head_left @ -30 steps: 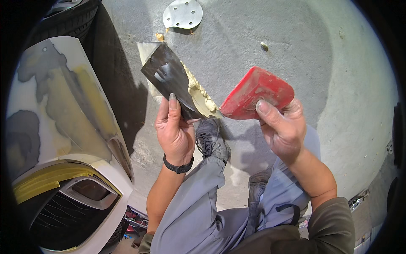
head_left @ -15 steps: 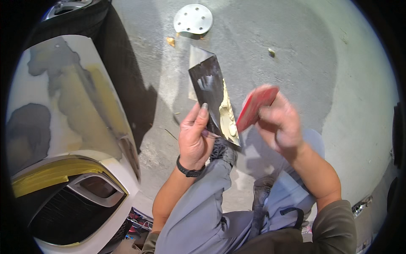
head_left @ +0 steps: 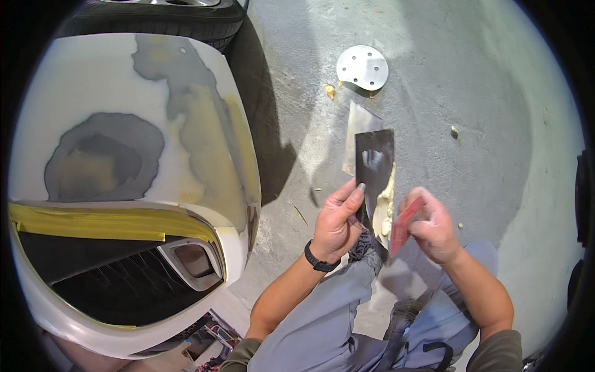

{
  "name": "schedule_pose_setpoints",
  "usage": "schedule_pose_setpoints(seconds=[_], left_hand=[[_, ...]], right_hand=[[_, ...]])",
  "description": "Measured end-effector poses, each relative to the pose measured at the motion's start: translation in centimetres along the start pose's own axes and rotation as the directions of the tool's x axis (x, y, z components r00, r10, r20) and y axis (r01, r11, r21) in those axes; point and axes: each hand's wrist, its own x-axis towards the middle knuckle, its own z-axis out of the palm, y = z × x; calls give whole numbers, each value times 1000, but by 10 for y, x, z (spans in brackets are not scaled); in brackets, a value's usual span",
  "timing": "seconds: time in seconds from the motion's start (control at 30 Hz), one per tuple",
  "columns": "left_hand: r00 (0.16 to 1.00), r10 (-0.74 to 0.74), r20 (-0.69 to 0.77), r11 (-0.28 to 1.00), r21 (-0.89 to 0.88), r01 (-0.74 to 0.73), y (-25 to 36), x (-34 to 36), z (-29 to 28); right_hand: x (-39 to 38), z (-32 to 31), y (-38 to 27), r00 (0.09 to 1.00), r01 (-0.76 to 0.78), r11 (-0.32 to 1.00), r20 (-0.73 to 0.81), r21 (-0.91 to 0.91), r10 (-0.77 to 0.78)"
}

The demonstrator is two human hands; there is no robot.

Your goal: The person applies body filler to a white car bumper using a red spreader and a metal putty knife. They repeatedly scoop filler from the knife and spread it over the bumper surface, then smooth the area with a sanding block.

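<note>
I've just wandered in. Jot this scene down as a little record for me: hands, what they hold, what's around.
Left hand: holds a black plate
On the plate: cream paste along its right side
Right hand: grips a red spreader by the plate's lower right edge; contact unclear
Left wrist: black band
Floor: white disc with holes, beyond the plate
Left side: white car panel, patched grey and yellowish, with yellow tape
Far left: tyre
</note>
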Motion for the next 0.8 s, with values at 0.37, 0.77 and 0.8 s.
schedule_pose_setpoints(seconds=[0.37, 0.77, 0.8], left_hand=[[991, -70, 114, 989, 136, 54, 4, -6, 3], [989, -13, 150, 988, 154, -10, 8, -13, -2], [989, -8, 150, 988, 153, -15, 8, -13, -2]], right_hand=[[8, -18, -30, 962, 191, 975, 218, -115, -163], [123, -24, -76, 950, 285, 843, 19, -457, -311], [133, -17, -84, 937, 327, 819, 49, -471, -346]])
